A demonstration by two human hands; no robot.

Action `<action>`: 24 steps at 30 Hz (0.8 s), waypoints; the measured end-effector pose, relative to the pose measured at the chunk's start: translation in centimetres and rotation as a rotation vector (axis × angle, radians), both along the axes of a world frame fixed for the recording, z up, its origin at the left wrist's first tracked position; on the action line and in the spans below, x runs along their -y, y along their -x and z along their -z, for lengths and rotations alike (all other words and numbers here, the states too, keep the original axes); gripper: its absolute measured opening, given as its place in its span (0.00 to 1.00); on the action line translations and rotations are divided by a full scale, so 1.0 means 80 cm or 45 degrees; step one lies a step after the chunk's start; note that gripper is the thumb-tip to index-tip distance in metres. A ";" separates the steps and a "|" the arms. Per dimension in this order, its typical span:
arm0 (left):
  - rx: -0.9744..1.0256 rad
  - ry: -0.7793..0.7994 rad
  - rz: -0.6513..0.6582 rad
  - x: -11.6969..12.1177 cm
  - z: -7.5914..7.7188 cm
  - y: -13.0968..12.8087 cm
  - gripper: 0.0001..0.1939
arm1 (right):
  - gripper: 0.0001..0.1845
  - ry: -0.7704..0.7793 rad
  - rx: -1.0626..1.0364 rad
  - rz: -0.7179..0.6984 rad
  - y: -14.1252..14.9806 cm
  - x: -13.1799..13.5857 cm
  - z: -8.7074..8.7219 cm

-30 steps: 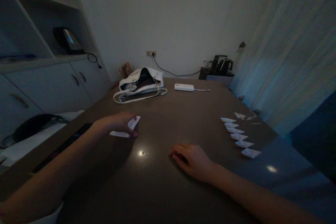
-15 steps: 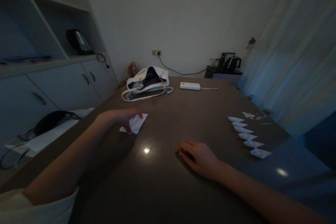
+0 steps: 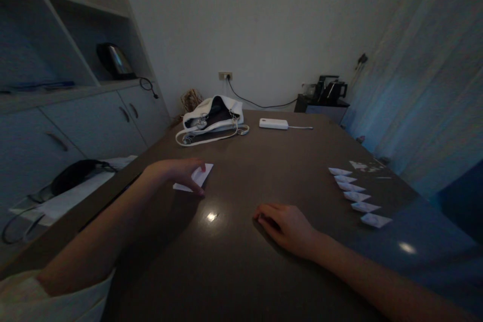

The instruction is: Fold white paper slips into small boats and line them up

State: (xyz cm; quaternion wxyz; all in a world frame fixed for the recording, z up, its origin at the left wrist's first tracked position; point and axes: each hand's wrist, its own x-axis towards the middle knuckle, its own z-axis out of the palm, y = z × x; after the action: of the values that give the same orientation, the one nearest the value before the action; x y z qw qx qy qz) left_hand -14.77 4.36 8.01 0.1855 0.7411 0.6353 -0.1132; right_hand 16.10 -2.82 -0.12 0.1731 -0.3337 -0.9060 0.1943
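Note:
My left hand (image 3: 177, 173) reaches out over the dark table (image 3: 245, 261) and pinches a small white sheet of paper (image 3: 198, 177), lifting one side of it. My right hand (image 3: 287, 226) rests on the tabletop with its fingers curled under, and nothing shows in it. A row of several small white folded paper boats (image 3: 356, 195) lies to the right, well apart from both hands.
A white handbag (image 3: 211, 118) and a white power bank (image 3: 273, 124) with a cable lie at the far end. Cabinets and shelves with a kettle (image 3: 113, 60) stand on the left, a curtain on the right. A small side table with a black appliance (image 3: 328, 91) stands behind.
My left hand has lifted and shifted the sheet of paper slightly. The view has swung a little to the left. My right hand has stayed in place.

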 end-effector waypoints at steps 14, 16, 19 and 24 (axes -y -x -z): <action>-0.041 -0.029 0.039 -0.006 0.003 0.002 0.27 | 0.08 -0.002 -0.003 -0.009 0.001 0.000 -0.003; -0.029 -0.018 0.050 -0.007 0.002 0.005 0.27 | 0.08 -0.003 -0.003 -0.007 0.001 0.001 -0.003; -0.009 -0.006 0.064 -0.008 0.000 0.009 0.25 | 0.08 -0.001 -0.009 -0.007 0.000 0.000 -0.003; 0.008 0.003 0.085 -0.011 -0.001 0.015 0.24 | 0.08 -0.006 -0.016 -0.013 0.000 0.000 -0.002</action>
State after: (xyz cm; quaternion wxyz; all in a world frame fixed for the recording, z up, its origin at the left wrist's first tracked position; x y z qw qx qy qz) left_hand -16.01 5.20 8.12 0.1845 0.7620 0.6095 -0.1175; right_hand 16.12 -2.79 0.03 0.1788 -0.3276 -0.9070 0.1952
